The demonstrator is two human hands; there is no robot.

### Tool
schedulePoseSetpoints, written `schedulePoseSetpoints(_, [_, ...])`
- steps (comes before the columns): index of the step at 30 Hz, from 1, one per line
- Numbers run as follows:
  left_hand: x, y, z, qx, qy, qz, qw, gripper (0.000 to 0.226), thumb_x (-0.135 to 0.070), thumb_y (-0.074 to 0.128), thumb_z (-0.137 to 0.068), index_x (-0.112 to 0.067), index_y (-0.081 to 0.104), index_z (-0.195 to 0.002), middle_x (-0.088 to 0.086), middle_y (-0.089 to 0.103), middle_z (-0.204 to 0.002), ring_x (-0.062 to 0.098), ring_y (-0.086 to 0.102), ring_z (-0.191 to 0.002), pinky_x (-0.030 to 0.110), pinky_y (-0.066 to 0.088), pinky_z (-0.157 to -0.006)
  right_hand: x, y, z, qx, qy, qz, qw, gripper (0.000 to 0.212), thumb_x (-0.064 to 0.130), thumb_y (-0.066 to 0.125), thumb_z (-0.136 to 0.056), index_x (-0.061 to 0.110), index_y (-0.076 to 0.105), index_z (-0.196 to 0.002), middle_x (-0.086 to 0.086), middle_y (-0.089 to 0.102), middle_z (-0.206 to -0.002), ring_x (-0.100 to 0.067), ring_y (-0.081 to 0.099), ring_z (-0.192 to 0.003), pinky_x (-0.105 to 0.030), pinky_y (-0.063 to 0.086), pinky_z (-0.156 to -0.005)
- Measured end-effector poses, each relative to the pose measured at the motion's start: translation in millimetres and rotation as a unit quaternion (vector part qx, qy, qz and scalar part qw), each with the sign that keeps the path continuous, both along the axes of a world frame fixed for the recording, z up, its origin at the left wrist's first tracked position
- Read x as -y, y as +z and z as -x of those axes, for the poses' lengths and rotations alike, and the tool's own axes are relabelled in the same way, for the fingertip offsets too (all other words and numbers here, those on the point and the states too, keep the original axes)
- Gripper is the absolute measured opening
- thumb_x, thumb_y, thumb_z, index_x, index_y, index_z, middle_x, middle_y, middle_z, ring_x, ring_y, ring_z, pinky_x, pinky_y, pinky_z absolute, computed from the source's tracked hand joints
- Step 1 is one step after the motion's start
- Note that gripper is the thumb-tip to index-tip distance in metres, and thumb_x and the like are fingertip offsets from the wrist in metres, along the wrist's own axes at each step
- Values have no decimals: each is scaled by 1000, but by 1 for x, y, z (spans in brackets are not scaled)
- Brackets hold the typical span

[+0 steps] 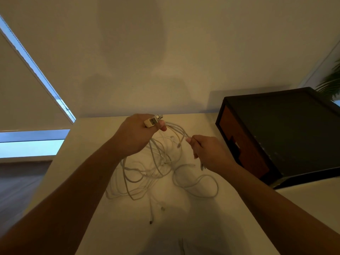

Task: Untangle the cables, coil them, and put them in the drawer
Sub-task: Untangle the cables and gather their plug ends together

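**Untangling stage.** The left hand grips a bundle of plug ends, raised above the worktop. The right hand is curled round the strands just beside it, and several strands stretch between the two hands. The rest of the white cables lies in loose, crossing loops on the worktop beneath, with free ends trailing toward the viewer. The drawer, set in the dark cabinet at right, appears closed, though the dim light leaves this uncertain.

**Good practice:** anchor the plugs in the left hand and slide the right hand along one strand at a time. Lift crossings apart rather than pulling, since tension would likely tighten any knot. Coiling has not yet begun.
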State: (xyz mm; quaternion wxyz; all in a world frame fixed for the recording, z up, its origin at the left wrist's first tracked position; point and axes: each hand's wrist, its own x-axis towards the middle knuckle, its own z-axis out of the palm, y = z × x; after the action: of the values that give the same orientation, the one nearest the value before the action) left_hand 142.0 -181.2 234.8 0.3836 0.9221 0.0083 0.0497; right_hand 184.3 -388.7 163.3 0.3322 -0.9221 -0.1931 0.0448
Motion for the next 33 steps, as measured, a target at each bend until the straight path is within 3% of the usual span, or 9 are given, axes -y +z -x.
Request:
schedulePoseSetpoints(4, [-2, 4, 0, 13, 12, 20, 1000, 26, -31, 53, -96, -30, 69, -77, -13, 60, -83, 5, 50, -78, 17, 36, -68, 1, -4, -2, -84, -15, 43, 995, 57, 56, 29, -97, 19, 61, -68, 5, 61, -58, -11, 56, -56, -28, 44, -57])
schedulePoseSetpoints(7, [-5, 5, 1, 16, 6, 16, 1000, 26, -32, 54, -95, -32, 68, -74, -18, 56, -72, 1, 50, -70, 19, 36, -66, 2, -10, -3, -135, -18, 45, 990, 58, 52, 31, -99, 17, 67, -70, 9, 56, -51, -3, 47, -46, -20, 32, -52])
schedulePoseSetpoints(10, [-5, 2, 1, 16, 7, 21, 1000, 27, -32, 54, -95, -35, 66, -71, -19, 57, -72, -3, 51, -69, 16, 35, -65, 1, -18, -5, -154, -25, 7, 988, 59, 52, 32, -98, 18, 62, -61, 7, 57, -44, -3, 53, -50, -20, 35, -56])
schedulePoseSetpoints(13, [-3, 0, 1, 24, 7, 18, 1000, 28, -33, 54, -95, -39, 65, -70, -22, 61, -79, -9, 53, -76, 6, 33, -65, 2, -23, -9, -148, -37, -2, 988, 58, 53, 31, -98, 19, 59, -60, 2, 63, -58, -12, 58, -61, -22, 39, -62])
schedulePoseSetpoints(19, [-4, -1, -1, 20, 15, 42, 999, 26, -37, 55, -95, -38, 67, -71, -9, 67, -92, 7, 56, -90, 18, 38, -74, 4, -32, -11, -143, -33, 4, 989, 52, 52, 28, -99, 21, 56, -68, 4, 65, -65, -15, 62, -67, -31, 48, -73])
schedulePoseSetpoints(23, [-5, 2, -1, 19, 19, 47, 999, 27, -33, 54, -95, -35, 67, -72, -15, 63, -85, -6, 54, -78, 3, 33, -66, 11, -38, -13, -127, -46, 29, 990, 51, 52, 28, -99, 23, 55, -67, 3, 65, -65, -17, 63, -69, -30, 48, -72])
schedulePoseSetpoints(27, [-3, -3, -3, 16, 12, 57, 998, 25, -38, 56, -94, -36, 68, -72, -18, 64, -86, -5, 55, -82, 6, 35, -70, 15, -42, -17, -123, -59, 23, 990, 54, 52, 30, -99, 19, 58, -65, 0, 67, -66, -19, 64, -67, -33, 51, -75])
schedulePoseSetpoints(30, [-3, -7, -4, 16, 1, 32, 999, 23, -52, 50, -83, -42, 65, -69, -21, 62, -84, -4, 54, -82, 11, 36, -71, 18, -46, -19, -115, -46, 23, 992, 41, 41, 37, -100, 21, 56, -70, 0, 68, -70, -18, 65, -70, -37, 53, -79])
schedulePoseSetpoints(33, [-8, -6, -4, 17, -5, 38, 999, 23, -46, 54, -89, -40, 66, -71, -16, 63, -87, 0, 54, -84, 14, 36, -72, 21, -49, -16, -143, -10, 21, 989, 26, 23, 40, -101, 19, 58, -83, 2, 67, -80, -20, 65, -79, -33, 53, -79])
